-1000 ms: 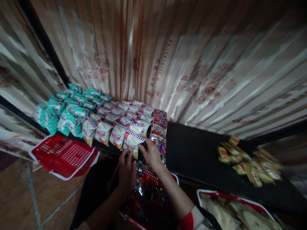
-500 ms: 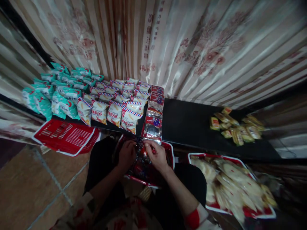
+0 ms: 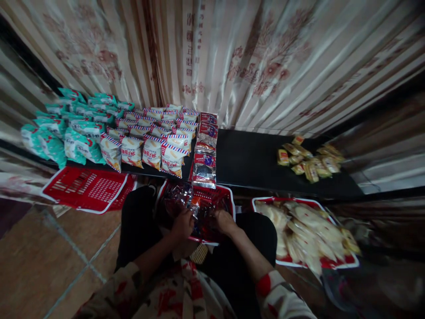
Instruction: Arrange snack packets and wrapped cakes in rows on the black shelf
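Observation:
Both hands are inside a red basket (image 3: 229,192) with a white rim, between my knees. My left hand (image 3: 183,224) is closed, its fingers curled on a dark shiny packet (image 3: 179,195) with an orange patch near the fingertips. To its right, my right hand (image 3: 225,221) has bent fingers among the dark packets; the shade hides what lies between them. Just beyond the basket, several red and silver packets (image 3: 205,166) lie overlapping in a column on the black table (image 3: 247,155).
Rows of white snack bags (image 3: 152,150) and teal bags (image 3: 76,144) stand left on the table. Small yellow packets (image 3: 312,161) lie right. A red basket (image 3: 254,204) of pale packs (image 3: 305,230) stands right; another red basket (image 3: 86,188) lies left. Curtains (image 3: 212,57) hang behind.
Both hands have drawn back from the front packet of the column down into the basket and moved apart. The view has shifted slightly right.

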{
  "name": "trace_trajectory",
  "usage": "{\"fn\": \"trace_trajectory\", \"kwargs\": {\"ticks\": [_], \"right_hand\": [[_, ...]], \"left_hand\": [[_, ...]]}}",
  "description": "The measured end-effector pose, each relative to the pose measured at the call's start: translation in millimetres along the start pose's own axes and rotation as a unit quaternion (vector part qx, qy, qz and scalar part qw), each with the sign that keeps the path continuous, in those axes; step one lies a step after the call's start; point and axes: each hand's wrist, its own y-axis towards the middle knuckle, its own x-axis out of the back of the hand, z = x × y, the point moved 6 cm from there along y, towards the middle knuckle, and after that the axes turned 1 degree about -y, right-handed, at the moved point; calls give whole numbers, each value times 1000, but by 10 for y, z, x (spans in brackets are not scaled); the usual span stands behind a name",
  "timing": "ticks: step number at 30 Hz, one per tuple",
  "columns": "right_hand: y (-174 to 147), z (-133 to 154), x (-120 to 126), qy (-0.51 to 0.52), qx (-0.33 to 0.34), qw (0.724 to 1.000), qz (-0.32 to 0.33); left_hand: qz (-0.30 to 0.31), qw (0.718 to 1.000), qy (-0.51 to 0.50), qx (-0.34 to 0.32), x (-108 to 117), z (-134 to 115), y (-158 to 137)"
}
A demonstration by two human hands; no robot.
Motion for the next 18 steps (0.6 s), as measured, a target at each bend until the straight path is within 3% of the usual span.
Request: {"fn": "trace_trajectory", "kwargs": {"ticks": [5,9,13,18], "right_hand": [[-255,303,340,63,153,986,-2],[-391,419,725,163,228,959,-45],[-340,244,998,340,183,919,-79],[-273,-20,1016,588,97,802,-50]], "left_hand": [[68,997,-16,-40,-10,-39,32],[87,994,-63,-3,0,-56,38],[75,992,-101,23,117,-150,52],[0,986,-164,28,400,-358,147]]}}
